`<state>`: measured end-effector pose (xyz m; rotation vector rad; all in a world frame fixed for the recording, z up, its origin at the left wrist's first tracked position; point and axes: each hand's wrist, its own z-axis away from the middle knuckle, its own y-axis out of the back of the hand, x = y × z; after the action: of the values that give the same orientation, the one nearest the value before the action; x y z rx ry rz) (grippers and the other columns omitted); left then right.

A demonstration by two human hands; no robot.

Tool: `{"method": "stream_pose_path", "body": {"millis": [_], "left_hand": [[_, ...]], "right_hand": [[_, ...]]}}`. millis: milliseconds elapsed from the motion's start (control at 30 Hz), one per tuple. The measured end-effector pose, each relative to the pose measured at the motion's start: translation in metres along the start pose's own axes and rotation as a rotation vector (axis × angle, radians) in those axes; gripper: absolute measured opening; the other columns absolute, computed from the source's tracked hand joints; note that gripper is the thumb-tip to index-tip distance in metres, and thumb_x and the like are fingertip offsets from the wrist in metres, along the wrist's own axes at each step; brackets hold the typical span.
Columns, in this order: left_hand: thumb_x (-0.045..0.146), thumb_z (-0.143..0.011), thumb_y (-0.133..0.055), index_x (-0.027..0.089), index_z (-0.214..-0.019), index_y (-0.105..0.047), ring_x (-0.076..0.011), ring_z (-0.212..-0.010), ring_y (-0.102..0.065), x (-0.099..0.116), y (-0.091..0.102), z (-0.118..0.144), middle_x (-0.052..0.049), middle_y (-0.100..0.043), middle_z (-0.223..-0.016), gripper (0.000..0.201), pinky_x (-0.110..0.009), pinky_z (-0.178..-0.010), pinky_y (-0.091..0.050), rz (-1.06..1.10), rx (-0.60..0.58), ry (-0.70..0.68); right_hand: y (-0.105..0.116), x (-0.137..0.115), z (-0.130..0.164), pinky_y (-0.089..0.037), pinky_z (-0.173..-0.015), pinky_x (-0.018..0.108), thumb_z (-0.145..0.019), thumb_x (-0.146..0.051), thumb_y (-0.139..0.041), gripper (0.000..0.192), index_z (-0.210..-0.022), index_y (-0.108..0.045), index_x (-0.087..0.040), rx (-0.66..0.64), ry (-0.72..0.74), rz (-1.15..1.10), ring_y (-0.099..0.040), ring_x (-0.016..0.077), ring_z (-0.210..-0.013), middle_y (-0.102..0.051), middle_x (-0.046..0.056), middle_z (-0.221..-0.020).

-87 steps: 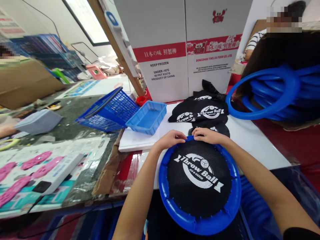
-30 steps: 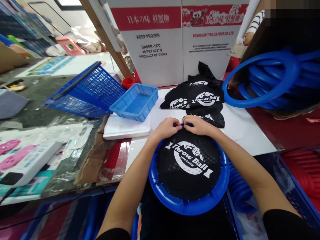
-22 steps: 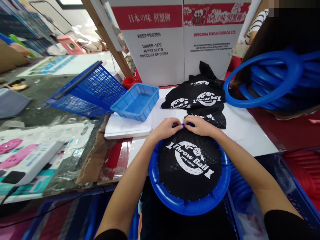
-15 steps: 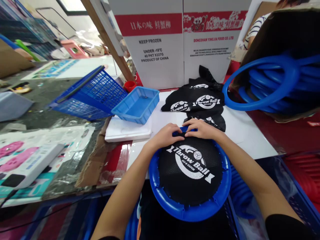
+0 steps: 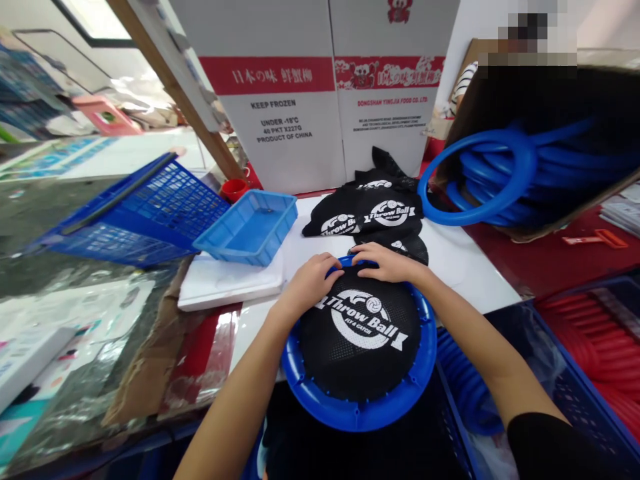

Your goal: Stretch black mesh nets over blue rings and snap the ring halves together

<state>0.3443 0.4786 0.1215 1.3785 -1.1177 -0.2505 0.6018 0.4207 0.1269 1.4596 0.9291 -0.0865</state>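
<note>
**Left hand (image 5: pixel 311 283) and right hand (image 5: pixel 386 264) grip a mesh-covered blue ring (image 5: pixel 356 417)**

The blue ring is at the lower centre of the frame, its near edge over the person's dark clothing and its far edge towards the white tabletop (image 5: pixel 465 270). A black mesh disc (image 5: pixel 357 363) fills it, printed in white with "Throw Ball" and "Fly & Catch". Small notches and pegs show along the near part of the ring.

Both hands are at the ring's far edge, just apart, with a short stretch of blue visible between them. The left hand grasps the edge with its fingers curled over the outside and its thumb towards the mesh. The right hand grasps it close by, its fingers bent over the rim; how firmly either hand presses, I cannot tell.

Just beyond the hands, at the centre, lies a pile of black mesh pieces (image 5: pixel 387 225) with the same print. Left of the pile are a light blue tray (image 5: pixel 245 230), a tilted blue basket (image 5: pixel 145 217) and a red cup (image 5: pixel 234 189). At the upper right, more blue rings (image 5: pixel 483 183) spill from a carton (image 5: pixel 500 93). Red rings (image 5: pixel 595 347) fill a crate at the lower right. Tall white boxes (image 5: pixel 280 157) stand at the top centre.
</note>
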Motion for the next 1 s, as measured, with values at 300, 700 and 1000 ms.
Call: {"method": "stream_pose_path", "body": {"millis": [300, 700, 1000], "left_hand": [[0.036, -0.102, -0.051, 0.02, -0.098, -0.077, -0.0326, -0.104, -0.07, -0.004, -0.002, -0.002, -0.013, -0.077, -0.105, 0.031, -0.052, -0.1, -0.057, 0.022, -0.031, -0.034], [0.053, -0.1, -0.057, 0.016, -0.144, -0.062, -0.0394, -0.151, -0.049, -0.011, 0.007, 0.012, -0.02, -0.055, -0.158, 0.058, -0.059, -0.127, -0.041, -0.025, 0.01, 0.12], [0.045, -0.101, -0.059, 0.016, -0.148, -0.059, -0.0393, -0.158, -0.042, -0.007, 0.002, 0.011, -0.022, -0.04, -0.171, 0.055, -0.057, -0.13, -0.037, -0.031, 0.021, 0.231]], "right_hand": [[-0.002, -0.006, -0.007, -0.044, -0.125, 0.049, -0.102, -0.021, -0.07, 0.015, -0.115, -0.076, -0.021, 0.003, -0.035, 0.041, -0.057, 0.0278, -0.145, -0.067, 0.014, -0.151], [0.048, 0.033, 0.02, -0.045, -0.12, 0.053, -0.095, -0.008, -0.048, 0.037, -0.121, -0.074, -0.014, 0.501, -0.351, 0.448, -0.059, 0.0328, -0.138, -0.067, 0.019, -0.148], [0.081, 0.074, 0.071, -0.031, -0.117, 0.07, -0.093, -0.01, -0.052, 0.044, -0.135, -0.063, -0.003, 0.501, -1.077, 0.723, -0.059, 0.0421, -0.127, -0.069, 0.03, -0.129]]}}
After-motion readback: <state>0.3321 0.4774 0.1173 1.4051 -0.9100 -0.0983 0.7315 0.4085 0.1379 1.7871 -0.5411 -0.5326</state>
